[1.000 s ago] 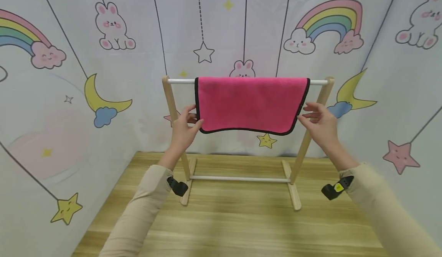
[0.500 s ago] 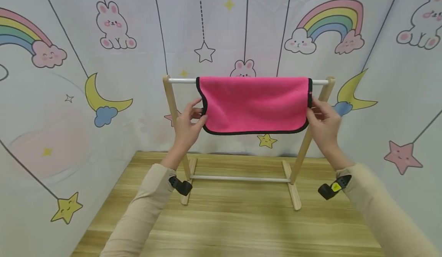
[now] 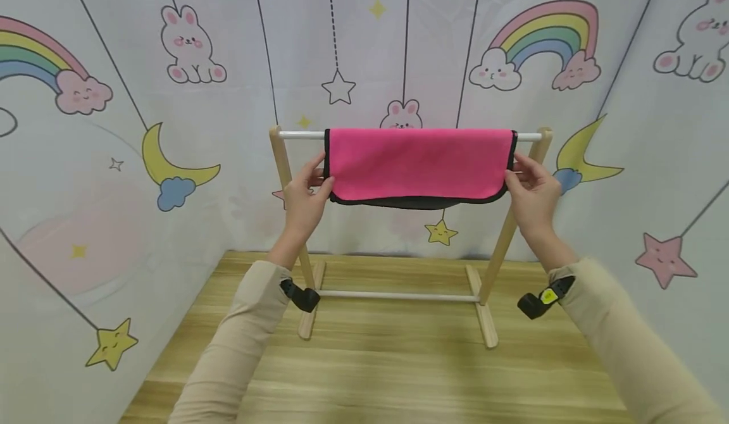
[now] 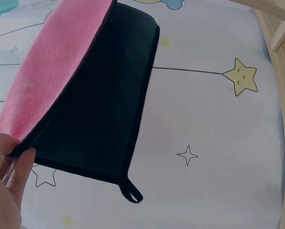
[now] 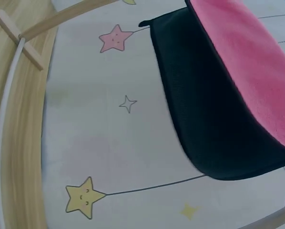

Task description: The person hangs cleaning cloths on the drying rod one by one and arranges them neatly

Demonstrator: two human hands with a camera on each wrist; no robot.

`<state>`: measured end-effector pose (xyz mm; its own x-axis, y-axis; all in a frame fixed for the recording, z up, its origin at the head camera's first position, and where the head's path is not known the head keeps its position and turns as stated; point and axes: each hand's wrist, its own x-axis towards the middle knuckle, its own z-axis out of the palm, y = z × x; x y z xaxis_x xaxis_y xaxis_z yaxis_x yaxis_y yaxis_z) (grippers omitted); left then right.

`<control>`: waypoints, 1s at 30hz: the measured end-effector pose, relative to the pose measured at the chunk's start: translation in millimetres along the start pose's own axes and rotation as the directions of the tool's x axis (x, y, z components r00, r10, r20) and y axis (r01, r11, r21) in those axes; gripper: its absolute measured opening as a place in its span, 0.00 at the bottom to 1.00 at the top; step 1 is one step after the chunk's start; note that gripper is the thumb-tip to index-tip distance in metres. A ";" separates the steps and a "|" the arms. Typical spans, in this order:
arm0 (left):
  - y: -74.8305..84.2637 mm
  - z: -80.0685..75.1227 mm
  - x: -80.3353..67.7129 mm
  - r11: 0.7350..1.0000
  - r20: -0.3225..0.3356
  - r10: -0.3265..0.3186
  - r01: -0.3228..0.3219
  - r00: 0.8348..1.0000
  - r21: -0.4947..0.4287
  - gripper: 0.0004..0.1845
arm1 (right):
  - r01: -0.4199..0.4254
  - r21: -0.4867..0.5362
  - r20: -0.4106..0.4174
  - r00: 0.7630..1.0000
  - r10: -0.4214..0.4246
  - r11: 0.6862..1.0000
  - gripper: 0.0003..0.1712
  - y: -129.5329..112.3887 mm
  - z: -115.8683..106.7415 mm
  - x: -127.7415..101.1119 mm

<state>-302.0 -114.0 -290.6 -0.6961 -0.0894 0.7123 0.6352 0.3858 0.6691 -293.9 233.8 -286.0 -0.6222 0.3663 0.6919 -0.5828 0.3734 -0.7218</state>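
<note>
A pink towel (image 3: 421, 164) with black edging hangs folded over the upper white bar (image 3: 302, 135) of a wooden rack. Its front flap is pink; a dark inner face (image 4: 99, 105) of the back flap shows below it and in both wrist views. My left hand (image 3: 304, 199) pinches the front flap's left edge between thumb and fingers. On the opposite side, my right hand (image 3: 534, 196) pinches the flap's right edge. A small black loop (image 4: 131, 192) sticks out from a corner of the back flap. Only a bit of the right hand shows in the right wrist view.
The rack's wooden uprights (image 3: 501, 247) stand on flat feet (image 3: 485, 323), joined by a lower white bar (image 3: 398, 295). Beneath is a wood-grain surface (image 3: 387, 373). A white cloth backdrop (image 3: 239, 25) printed with bunnies, stars and rainbows closes the back and sides.
The right hand has taken hold of the flap's right edge and shifted slightly right. The front flap's lower edge has risen, revealing the dark layer beneath. Both hands have moved up a little.
</note>
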 end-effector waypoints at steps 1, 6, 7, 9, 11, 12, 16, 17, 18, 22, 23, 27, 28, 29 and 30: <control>-1.9 0.0 -0.9 1.000 0.002 -0.005 0.005 1.000 0.004 0.24 | 0.007 -0.005 -0.001 1.000 -0.007 1.000 0.17 -1.5 -0.1 -3.9; -8.5 1.3 -5.0 1.000 0.013 -0.009 0.009 1.000 0.006 0.23 | 0.037 -0.012 0.008 0.999 -0.036 0.999 0.16 -8.3 -1.9 -19.7; -9.5 1.9 -6.1 1.000 0.019 -0.009 0.009 1.000 0.007 0.23 | 0.041 -0.014 0.010 0.999 -0.041 0.999 0.16 -8.6 -2.4 -21.8; -11.1 3.1 -8.4 1.000 0.027 -0.012 0.012 1.000 0.009 0.23 | 0.050 -0.026 0.010 0.999 -0.050 0.998 0.16 -7.1 -3.0 -24.1; -12.5 3.9 -10.2 1.000 0.027 -0.014 0.013 1.000 0.006 0.23 | 0.056 -0.031 0.012 0.998 -0.056 0.998 0.16 -6.8 -3.1 -24.9; -13.3 4.4 -10.8 1.000 0.024 -0.012 0.012 1.000 0.002 0.23 | 0.057 -0.034 0.012 0.998 -0.057 0.998 0.16 -6.6 -3.0 -25.1; -17.5 6.0 -11.4 1.000 0.002 0.004 -0.004 1.000 -0.007 0.23 | 0.064 -0.016 0.010 0.998 -0.064 0.998 0.16 -6.5 -2.5 -24.9; -18.4 6.5 -11.5 1.000 -0.004 0.009 -0.009 1.000 -0.005 0.23 | 0.069 -0.009 0.010 0.998 -0.069 0.998 0.16 -6.3 -2.5 -25.0; -19.6 7.0 -11.4 1.000 -0.009 0.014 -0.014 1.000 -0.003 0.22 | 0.073 -0.003 0.010 0.997 -0.073 0.997 0.16 -6.1 -2.4 -25.1; -23.4 9.0 -11.6 1.000 -0.017 0.016 -0.016 1.000 0.024 0.22 | 0.076 0.017 0.023 0.997 -0.077 0.997 0.17 -5.2 -2.8 -26.8; -24.1 9.4 -11.9 1.000 -0.017 0.014 -0.013 1.000 0.027 0.22 | 0.073 0.020 0.028 0.997 -0.073 0.997 0.18 -4.7 -3.0 -27.4; -25.5 10.2 -12.3 0.999 -0.023 0.014 -0.013 1.000 0.038 0.22 | 0.067 0.018 0.040 0.997 -0.067 0.998 0.18 -2.0 -3.4 -28.9; -25.6 10.4 -11.7 0.999 -0.030 0.018 -0.017 0.999 0.040 0.21 | 0.068 0.015 0.035 0.997 -0.069 0.998 0.18 -1.7 -3.2 -28.6; -25.1 10.5 -11.0 0.999 -0.037 0.020 -0.019 0.999 0.048 0.21 | 0.070 0.008 0.030 0.997 -0.070 0.998 0.17 -2.0 -2.8 -28.0; -24.8 10.6 -10.1 0.998 -0.044 0.023 -0.021 0.999 0.056 0.21 | 0.074 0.002 0.024 0.997 -0.074 0.997 0.17 -2.6 -2.4 -27.1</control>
<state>-314.3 -112.9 -316.7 -0.6656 -0.1212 0.7364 0.6295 0.4387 0.6413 -274.2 224.9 -302.8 -0.5896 0.3171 0.7429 -0.6283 0.3978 -0.6685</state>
